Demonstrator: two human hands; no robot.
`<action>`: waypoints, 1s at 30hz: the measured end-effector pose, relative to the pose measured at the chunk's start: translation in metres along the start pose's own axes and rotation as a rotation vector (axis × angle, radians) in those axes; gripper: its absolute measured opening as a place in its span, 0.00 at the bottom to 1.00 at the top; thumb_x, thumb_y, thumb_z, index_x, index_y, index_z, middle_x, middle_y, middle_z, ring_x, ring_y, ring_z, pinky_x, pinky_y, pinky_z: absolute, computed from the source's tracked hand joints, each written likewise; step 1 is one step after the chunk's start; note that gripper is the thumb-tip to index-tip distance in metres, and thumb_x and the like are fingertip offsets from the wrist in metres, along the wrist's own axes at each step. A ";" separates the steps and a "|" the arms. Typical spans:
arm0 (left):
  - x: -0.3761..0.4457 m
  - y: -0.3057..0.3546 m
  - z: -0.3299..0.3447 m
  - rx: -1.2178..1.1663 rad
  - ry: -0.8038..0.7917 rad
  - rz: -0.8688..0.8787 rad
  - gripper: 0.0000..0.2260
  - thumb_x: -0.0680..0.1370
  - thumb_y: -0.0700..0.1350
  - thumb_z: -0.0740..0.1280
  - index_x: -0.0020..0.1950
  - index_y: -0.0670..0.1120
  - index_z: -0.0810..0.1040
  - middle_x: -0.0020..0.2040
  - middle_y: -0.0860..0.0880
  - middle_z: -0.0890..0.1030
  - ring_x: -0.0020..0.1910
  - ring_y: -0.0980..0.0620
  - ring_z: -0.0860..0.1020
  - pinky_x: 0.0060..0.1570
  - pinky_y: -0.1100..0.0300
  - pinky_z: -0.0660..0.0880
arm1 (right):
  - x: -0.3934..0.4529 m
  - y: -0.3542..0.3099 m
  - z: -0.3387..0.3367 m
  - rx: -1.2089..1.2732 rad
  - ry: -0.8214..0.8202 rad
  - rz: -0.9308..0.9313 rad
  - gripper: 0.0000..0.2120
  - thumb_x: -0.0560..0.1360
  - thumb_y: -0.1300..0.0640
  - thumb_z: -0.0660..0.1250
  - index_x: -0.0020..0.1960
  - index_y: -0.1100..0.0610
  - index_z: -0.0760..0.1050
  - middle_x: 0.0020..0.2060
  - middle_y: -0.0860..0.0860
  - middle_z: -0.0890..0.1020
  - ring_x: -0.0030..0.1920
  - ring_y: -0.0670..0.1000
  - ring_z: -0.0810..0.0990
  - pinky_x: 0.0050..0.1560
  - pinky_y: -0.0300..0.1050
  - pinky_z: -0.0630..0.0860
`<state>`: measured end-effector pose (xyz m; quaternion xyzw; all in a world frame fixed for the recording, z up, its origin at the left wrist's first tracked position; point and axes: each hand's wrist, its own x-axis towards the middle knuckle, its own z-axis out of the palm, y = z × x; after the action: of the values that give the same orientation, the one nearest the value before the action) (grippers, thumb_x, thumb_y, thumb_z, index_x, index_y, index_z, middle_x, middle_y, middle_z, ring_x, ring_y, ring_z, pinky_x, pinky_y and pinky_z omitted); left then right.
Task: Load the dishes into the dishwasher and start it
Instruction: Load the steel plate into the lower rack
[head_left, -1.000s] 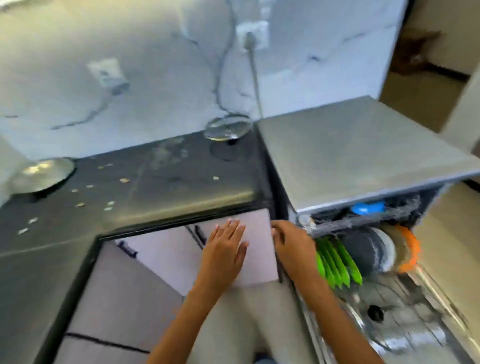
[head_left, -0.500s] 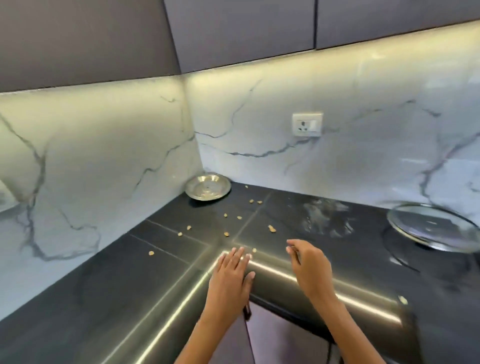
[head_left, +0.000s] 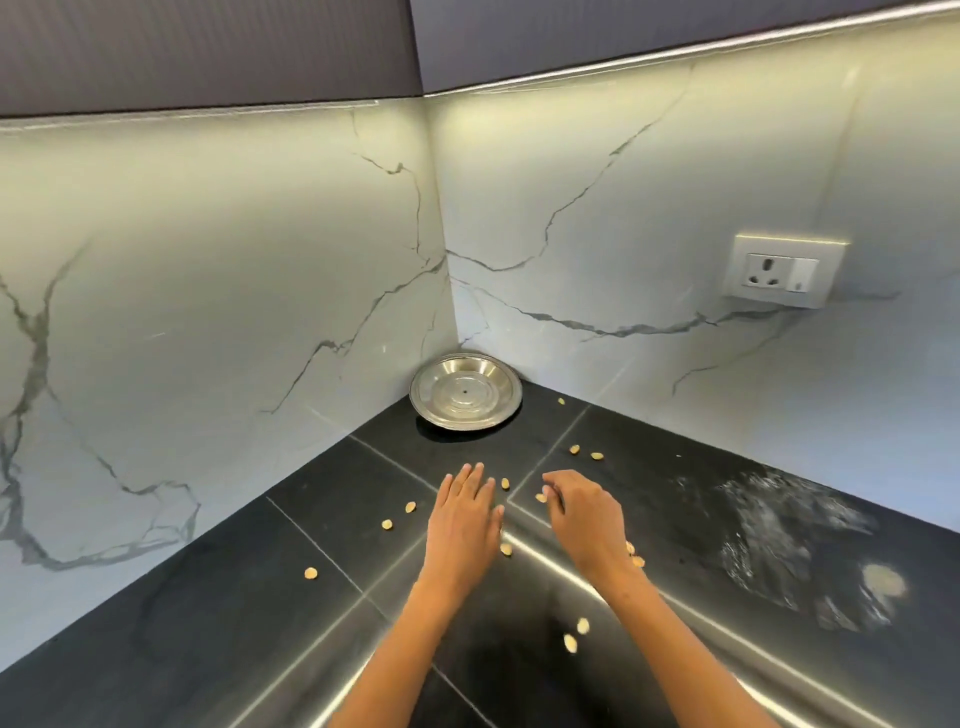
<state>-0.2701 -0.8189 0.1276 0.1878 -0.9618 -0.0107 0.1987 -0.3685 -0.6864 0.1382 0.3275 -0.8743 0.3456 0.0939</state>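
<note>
A round steel plate (head_left: 465, 391) lies in the far corner of the black counter (head_left: 218, 597), against the marble walls. My left hand (head_left: 464, 514) reaches over the counter with straight fingers, palm down, a short way in front of the plate. My right hand (head_left: 584, 512) is beside it, fingers loosely bent downward, holding nothing that I can see. Both hands are apart from the plate. The dishwasher is out of view.
Several small yellow crumbs (head_left: 410, 507) are scattered over the counter around my hands. A whitish smear (head_left: 789, 540) marks the counter at the right. A wall socket (head_left: 779, 271) sits on the right wall. Dark cabinets hang above.
My view has swung from the open dishwasher up and left to the counter corner. Both hands have moved from the counter's edge out over the counter toward the steel plate.
</note>
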 end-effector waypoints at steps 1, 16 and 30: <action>0.013 -0.005 0.003 0.011 -0.019 -0.012 0.17 0.65 0.45 0.78 0.51 0.42 0.83 0.56 0.43 0.82 0.57 0.45 0.80 0.57 0.48 0.74 | 0.015 0.003 0.008 -0.005 -0.013 -0.007 0.09 0.78 0.58 0.62 0.54 0.55 0.79 0.49 0.48 0.83 0.48 0.52 0.81 0.43 0.44 0.73; 0.167 -0.107 0.119 0.126 -0.174 0.024 0.17 0.74 0.43 0.69 0.62 0.42 0.77 0.62 0.44 0.78 0.62 0.46 0.75 0.67 0.50 0.67 | 0.129 0.038 0.089 -0.161 -0.108 -0.008 0.08 0.78 0.55 0.63 0.53 0.53 0.79 0.49 0.46 0.82 0.46 0.48 0.81 0.41 0.45 0.79; 0.239 -0.150 0.151 0.123 -0.212 0.317 0.22 0.38 0.31 0.79 0.21 0.45 0.71 0.18 0.50 0.69 0.14 0.52 0.69 0.15 0.67 0.62 | 0.124 0.073 0.090 -0.151 -0.006 0.053 0.06 0.73 0.58 0.69 0.49 0.50 0.81 0.44 0.41 0.83 0.42 0.43 0.82 0.37 0.37 0.77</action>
<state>-0.4776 -1.0538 0.0646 0.0437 -0.9938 0.0598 0.0835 -0.5045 -0.7694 0.0795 0.2972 -0.9066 0.2802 0.1064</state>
